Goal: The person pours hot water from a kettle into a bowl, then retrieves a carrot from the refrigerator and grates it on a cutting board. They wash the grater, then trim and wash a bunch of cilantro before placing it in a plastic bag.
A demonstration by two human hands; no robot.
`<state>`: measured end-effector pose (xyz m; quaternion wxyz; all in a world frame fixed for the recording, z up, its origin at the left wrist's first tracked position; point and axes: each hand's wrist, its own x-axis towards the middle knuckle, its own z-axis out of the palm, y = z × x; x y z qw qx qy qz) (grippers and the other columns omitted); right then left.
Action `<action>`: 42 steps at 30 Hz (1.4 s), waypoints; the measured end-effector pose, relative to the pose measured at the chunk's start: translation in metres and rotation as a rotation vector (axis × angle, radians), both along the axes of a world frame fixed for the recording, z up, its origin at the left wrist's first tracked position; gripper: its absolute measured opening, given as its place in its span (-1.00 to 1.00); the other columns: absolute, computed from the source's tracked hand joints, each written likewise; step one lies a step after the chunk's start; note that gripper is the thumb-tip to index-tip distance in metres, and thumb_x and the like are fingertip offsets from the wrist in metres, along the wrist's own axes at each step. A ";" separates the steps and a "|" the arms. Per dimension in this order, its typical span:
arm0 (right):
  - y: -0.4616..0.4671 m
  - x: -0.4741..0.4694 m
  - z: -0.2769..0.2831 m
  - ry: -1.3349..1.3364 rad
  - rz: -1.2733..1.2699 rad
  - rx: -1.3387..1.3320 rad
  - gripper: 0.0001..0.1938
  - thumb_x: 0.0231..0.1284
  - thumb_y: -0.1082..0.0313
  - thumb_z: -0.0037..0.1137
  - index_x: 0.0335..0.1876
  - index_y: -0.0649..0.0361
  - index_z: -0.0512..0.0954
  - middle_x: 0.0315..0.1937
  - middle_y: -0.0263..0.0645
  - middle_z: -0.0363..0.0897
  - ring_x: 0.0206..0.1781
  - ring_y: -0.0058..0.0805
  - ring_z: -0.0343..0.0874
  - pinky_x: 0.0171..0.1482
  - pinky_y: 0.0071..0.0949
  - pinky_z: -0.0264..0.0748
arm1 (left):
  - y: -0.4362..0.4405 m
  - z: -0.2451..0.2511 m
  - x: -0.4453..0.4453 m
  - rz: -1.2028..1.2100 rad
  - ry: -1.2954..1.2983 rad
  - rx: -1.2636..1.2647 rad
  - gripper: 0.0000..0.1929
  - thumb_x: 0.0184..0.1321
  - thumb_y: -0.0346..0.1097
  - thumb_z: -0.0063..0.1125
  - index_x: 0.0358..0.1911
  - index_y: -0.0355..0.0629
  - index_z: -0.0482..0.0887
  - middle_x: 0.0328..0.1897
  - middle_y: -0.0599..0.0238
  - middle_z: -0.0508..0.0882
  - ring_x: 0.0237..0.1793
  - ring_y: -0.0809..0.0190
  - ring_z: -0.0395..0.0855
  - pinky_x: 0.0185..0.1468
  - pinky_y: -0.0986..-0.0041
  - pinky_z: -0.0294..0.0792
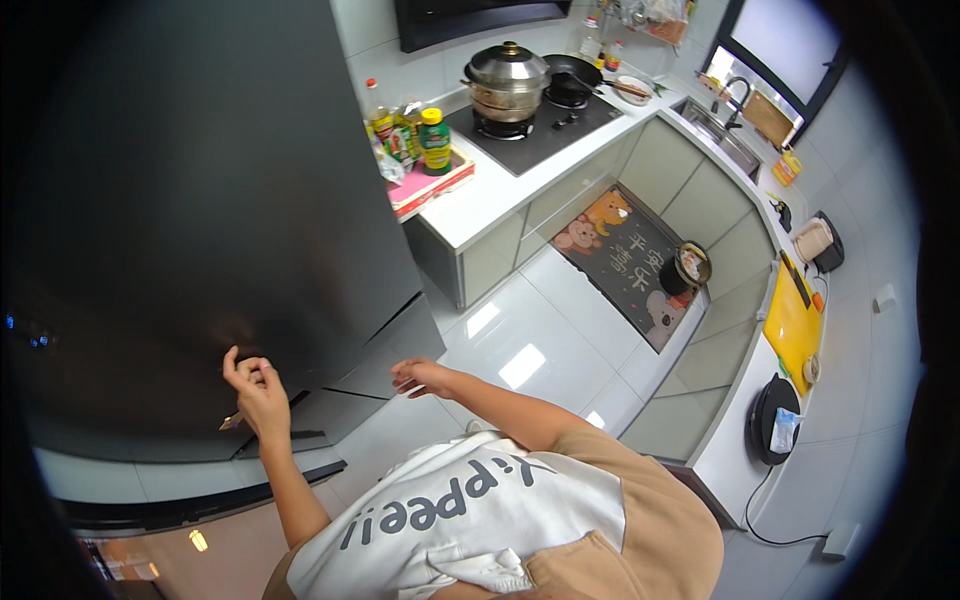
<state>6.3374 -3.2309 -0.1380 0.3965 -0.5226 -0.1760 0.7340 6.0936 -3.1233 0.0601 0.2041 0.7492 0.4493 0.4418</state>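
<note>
In front of me rises the broad dark door of a refrigerator. My left hand is raised near its lower part, fingers loosely bent and holding nothing; whether a fingertip touches the door I cannot tell. A small gold-coloured item shows beside the left wrist, partly hidden behind it. My right hand hangs over the floor near the refrigerator's lower drawer front, its fingers apart with nothing in them.
Right of the refrigerator runs a white counter with a cardboard tray of bottles. A steamer pot and a wok stand on the gas hob. A bin stands on the floor mat. A knife lies on a yellow cutting board.
</note>
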 end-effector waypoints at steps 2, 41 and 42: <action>-0.032 0.034 -0.007 0.021 -0.100 -0.019 -0.64 0.40 0.11 0.08 0.22 0.02 0.48 0.02 -0.29 0.62 0.00 -0.43 0.66 0.01 -0.34 0.58 | 0.003 -0.004 0.015 0.064 0.010 -0.009 -0.47 0.45 -0.46 0.00 0.42 -0.17 0.14 -0.20 0.25 0.64 -0.37 0.32 0.64 -0.26 0.47 0.48; -0.213 0.616 0.063 0.530 -1.433 0.478 -0.64 0.55 0.19 -0.08 0.27 0.25 0.43 0.22 -0.18 0.52 0.25 -0.37 0.54 0.32 -0.37 0.47 | -0.195 -0.076 0.911 -2.108 0.344 -0.236 -0.90 0.34 -0.38 0.02 -0.26 -0.20 0.59 -0.33 0.06 0.65 -0.32 -0.06 0.67 -0.22 0.22 0.49; -0.225 0.639 0.062 0.468 -1.439 0.357 -0.64 0.54 0.23 -0.07 0.28 0.25 0.43 0.21 -0.19 0.52 0.24 -0.40 0.54 0.32 -0.39 0.46 | -0.209 -0.078 0.932 -2.091 0.351 -0.255 -0.91 0.33 -0.36 0.03 -0.25 -0.19 0.58 -0.32 0.06 0.65 -0.31 -0.09 0.67 -0.21 0.21 0.50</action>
